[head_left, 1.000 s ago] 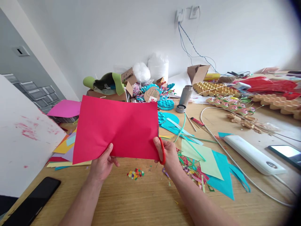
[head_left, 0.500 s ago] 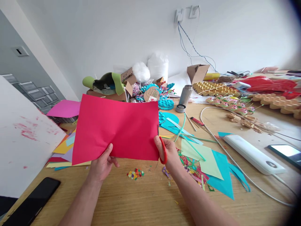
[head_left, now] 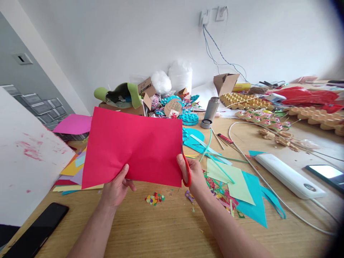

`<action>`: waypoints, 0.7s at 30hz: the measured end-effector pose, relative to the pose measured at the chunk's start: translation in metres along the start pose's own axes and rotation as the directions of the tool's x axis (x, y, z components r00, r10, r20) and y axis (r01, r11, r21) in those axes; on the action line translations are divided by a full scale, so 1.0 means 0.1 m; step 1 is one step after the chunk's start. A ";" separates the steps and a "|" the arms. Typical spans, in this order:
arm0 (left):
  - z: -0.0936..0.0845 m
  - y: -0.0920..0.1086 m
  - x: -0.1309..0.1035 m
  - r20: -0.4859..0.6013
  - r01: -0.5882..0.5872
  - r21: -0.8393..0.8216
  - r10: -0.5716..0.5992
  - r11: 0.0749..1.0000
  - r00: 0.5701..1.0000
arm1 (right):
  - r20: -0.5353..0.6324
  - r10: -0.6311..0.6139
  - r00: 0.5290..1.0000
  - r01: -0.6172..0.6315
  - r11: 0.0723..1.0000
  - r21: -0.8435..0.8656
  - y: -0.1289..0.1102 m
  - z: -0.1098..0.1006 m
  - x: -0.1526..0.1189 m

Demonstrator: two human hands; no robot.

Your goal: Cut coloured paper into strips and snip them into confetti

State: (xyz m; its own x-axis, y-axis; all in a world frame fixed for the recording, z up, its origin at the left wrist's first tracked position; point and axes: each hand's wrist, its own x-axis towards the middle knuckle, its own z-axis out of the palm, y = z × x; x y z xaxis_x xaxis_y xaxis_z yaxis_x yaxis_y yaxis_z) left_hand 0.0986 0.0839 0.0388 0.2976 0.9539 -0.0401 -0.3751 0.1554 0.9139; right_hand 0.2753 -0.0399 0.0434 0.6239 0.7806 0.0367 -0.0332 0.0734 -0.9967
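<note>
A large sheet of red paper is held up over the table, facing me and slightly dented near its lower middle. My left hand pinches its lower edge, thumb in front and fingers behind. My right hand is closed round red-handled scissors at the sheet's right edge, with the thumb on the handle. The blades stand nearly upright along that edge, mostly hidden by the paper. Beneath the sheet, small coloured paper dots lie in a loose pile on the table.
Green paper, blue paper and coloured scraps lie to the right. A white power bank with a cable is farther right. A black phone rests at the lower left. A metal flask and craft supplies stand at the back.
The sheet's right edge has shifted slightly right and down with my right hand and the scissors. My left hand has hardly moved.
</note>
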 end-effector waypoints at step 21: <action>0.01 0.00 -0.01 -0.005 0.034 -0.008 -0.034 0.999 0.999 | -0.009 -0.004 1.000 0.004 1.000 0.009 -0.01 0.01 -0.01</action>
State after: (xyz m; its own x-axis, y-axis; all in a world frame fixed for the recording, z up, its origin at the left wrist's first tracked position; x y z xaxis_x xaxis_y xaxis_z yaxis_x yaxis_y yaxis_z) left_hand 0.0986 0.0827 0.0393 0.3055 0.9494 -0.0734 -0.3714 0.1898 0.9089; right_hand 0.2741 -0.0402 0.0448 0.6309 0.7748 0.0404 -0.0377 0.0827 -0.9959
